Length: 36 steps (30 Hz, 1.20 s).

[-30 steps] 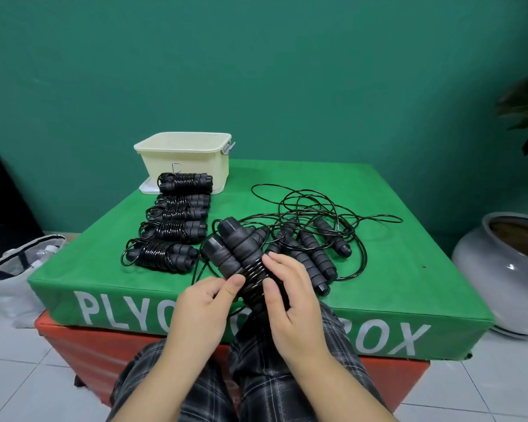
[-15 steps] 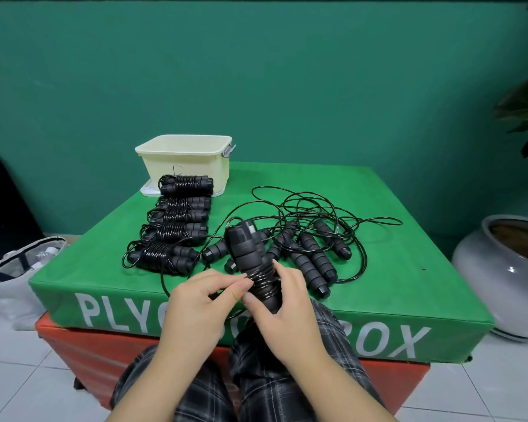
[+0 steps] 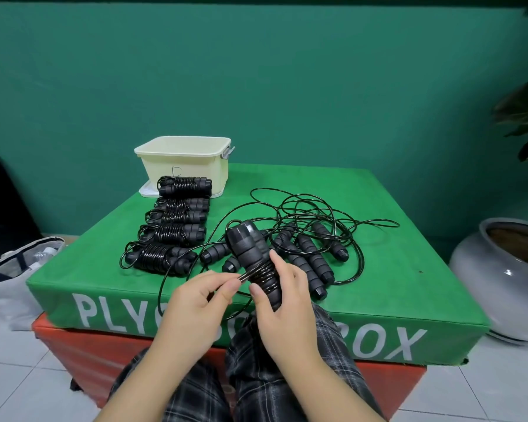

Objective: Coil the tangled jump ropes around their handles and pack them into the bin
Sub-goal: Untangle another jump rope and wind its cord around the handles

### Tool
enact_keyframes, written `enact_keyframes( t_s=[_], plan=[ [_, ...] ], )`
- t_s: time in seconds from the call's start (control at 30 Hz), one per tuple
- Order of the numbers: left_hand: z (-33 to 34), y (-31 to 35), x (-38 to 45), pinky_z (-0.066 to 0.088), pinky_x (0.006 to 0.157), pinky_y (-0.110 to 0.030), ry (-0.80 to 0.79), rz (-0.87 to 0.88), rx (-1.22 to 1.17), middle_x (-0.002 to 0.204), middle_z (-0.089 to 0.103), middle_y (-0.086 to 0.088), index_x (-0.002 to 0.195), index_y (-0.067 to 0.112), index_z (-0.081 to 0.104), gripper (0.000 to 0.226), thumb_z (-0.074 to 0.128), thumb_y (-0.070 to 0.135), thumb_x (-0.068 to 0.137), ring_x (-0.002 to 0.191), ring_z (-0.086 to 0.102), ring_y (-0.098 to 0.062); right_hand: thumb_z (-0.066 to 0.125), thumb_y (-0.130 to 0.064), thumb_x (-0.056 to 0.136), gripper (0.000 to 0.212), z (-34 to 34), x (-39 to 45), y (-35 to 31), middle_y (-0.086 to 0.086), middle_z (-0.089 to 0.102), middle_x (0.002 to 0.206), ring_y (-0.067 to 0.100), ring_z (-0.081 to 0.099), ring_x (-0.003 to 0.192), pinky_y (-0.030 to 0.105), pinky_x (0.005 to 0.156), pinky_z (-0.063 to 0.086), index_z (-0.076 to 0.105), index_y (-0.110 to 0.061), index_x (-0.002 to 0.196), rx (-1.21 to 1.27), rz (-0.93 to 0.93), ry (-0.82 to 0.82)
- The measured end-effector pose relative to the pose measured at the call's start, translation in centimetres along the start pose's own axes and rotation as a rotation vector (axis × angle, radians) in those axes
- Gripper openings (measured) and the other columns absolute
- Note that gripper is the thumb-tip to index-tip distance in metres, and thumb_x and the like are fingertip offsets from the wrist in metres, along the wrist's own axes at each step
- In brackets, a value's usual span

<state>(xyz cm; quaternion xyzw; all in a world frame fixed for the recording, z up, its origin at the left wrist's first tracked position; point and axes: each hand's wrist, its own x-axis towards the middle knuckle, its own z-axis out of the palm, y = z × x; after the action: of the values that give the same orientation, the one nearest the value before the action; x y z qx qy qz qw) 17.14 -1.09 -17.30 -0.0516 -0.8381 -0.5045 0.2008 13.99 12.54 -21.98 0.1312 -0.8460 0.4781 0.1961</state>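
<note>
1. Step in hand: coiling. The right hand (image 3: 287, 303) is wrapped round a pair of handles (image 3: 250, 254), held tilted above the near edge of the tabletop (image 3: 409, 269). The left hand (image 3: 195, 303) pinches the cord (image 3: 165, 284) just beside the handles, where several turns already lie.

2. Grips: both hands are clamped, the right on the handles, the left on the cord between thumb and forefinger.

3. Next move, as I judge it: carry the cord round the handles again with tension kept, feeding in the slack loop that runs out to the left; the loop could snag on the tangle.

4. Progress: five coiled ropes (image 3: 171, 233) lie in a row at the left, the farthest touching the bin (image 3: 189, 166). None can be seen in the bin. A tangle (image 3: 311, 239) of loose handles and cord lies right of centre, so much is left.

5. Surface: a green padded plyo box serves as tabletop, stacked on a red one (image 3: 89, 348).

6. Room: green wall, white tiled floor, a grey pot (image 3: 485, 278) at right, a bag (image 3: 9, 278) at left.
</note>
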Motion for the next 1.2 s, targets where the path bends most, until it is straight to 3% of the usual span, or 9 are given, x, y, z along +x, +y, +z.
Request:
enact_keyframes(
  t_s=[0.17,0.3,0.5,0.6,0.7,0.8,0.93,1.0,1.2],
  plan=[
    [-0.7,-0.5,0.2,0.043,0.064,-0.011,0.049,-0.071,-0.056,0.071,0.068,0.015,0.075,0.042,0.071,0.027,0.068,0.016,0.083,0.071,0.061,-0.001,0.059,-0.038,0.092,0.051,-0.5,0.0,-0.2,-0.027,0.037,0.124,-0.021,0.034,0.115,-0.001,0.089,0.027,0.027,-0.055,0.128,0.163,0.030,-0.029],
    [-0.4,-1.4,0.7,0.042,0.063,-0.014,0.096,-0.153,-0.084,0.066,0.068,0.015,0.068,0.039,0.071,0.030,0.068,0.014,0.083,0.066,0.060,-0.001,0.054,-0.051,0.083,0.045,-0.6,0.0,-0.5,-0.026,0.045,0.130,-0.017,0.037,0.121,0.002,0.096,0.029,0.033,-0.054,0.122,0.296,0.063,-0.072],
    [0.9,-2.1,1.2,0.042,0.068,-0.027,0.101,-0.268,-0.267,0.052,0.061,0.007,0.082,0.017,0.056,0.013,0.065,0.008,0.085,0.056,0.056,-0.002,0.058,-0.046,0.081,0.036,-0.5,-0.4,-0.4,-0.024,0.065,0.097,-0.004,0.058,0.095,0.012,0.083,0.043,0.050,-0.040,0.115,0.499,0.082,-0.095],
    [0.9,-2.7,1.5,0.045,0.077,-0.037,0.030,-0.285,-0.244,0.066,0.063,0.009,0.095,0.031,0.058,0.029,0.070,0.047,0.075,0.066,0.058,-0.004,0.056,-0.052,0.078,0.032,-0.5,-0.2,-0.2,0.001,0.064,0.078,0.006,0.056,0.074,0.030,0.071,0.050,0.055,-0.043,0.109,0.550,0.118,-0.087],
    [0.4,-2.5,1.4,0.034,0.062,-0.031,-0.164,-0.282,-0.188,0.059,0.053,0.008,0.089,0.038,0.067,0.055,0.051,0.081,0.058,0.052,0.042,-0.015,0.053,-0.058,0.076,0.027,-0.4,0.1,0.0,0.019,0.055,0.071,0.020,0.049,0.067,0.049,0.066,0.048,0.057,-0.052,0.101,0.591,0.162,-0.108],
    [-0.1,-1.7,1.4,0.031,0.056,-0.027,-0.160,-0.275,-0.087,0.047,0.043,0.005,0.063,0.035,0.062,0.050,0.049,0.083,0.067,0.051,0.041,-0.014,0.052,-0.056,0.078,0.025,-0.5,0.1,0.0,0.004,0.058,0.074,0.017,0.051,0.069,0.042,0.068,0.047,0.059,-0.048,0.101,0.614,0.171,-0.142],
    [-0.2,-1.1,1.3,0.029,0.048,-0.015,-0.035,-0.229,-0.050,0.044,0.045,0.009,0.041,0.035,0.054,0.042,0.060,0.046,0.081,0.043,0.039,-0.002,0.046,-0.052,0.086,0.026,-0.3,0.1,0.0,-0.016,0.065,0.100,0.000,0.059,0.093,0.026,0.086,0.047,0.054,-0.051,0.111,0.450,0.065,-0.109],
    [-0.1,-1.2,1.1,0.032,0.049,-0.013,0.016,-0.199,-0.021,0.053,0.052,0.004,0.042,0.031,0.058,0.042,0.065,0.032,0.084,0.048,0.044,-0.001,0.044,-0.043,0.092,0.027,-0.1,0.1,0.1,-0.022,0.057,0.117,0.002,0.052,0.115,0.014,0.096,0.040,0.056,-0.044,0.116,0.335,-0.058,-0.001],
    [0.2,-1.8,0.9,0.035,0.058,-0.014,0.047,-0.153,0.032,0.070,0.059,-0.004,0.061,0.023,0.067,0.024,0.068,0.040,0.077,0.066,0.054,-0.011,0.042,-0.041,0.092,0.038,-0.2,0.1,0.0,-0.013,0.050,0.125,-0.010,0.042,0.120,0.003,0.097,0.029,0.055,-0.034,0.127,0.229,-0.095,0.009]
  ],
)
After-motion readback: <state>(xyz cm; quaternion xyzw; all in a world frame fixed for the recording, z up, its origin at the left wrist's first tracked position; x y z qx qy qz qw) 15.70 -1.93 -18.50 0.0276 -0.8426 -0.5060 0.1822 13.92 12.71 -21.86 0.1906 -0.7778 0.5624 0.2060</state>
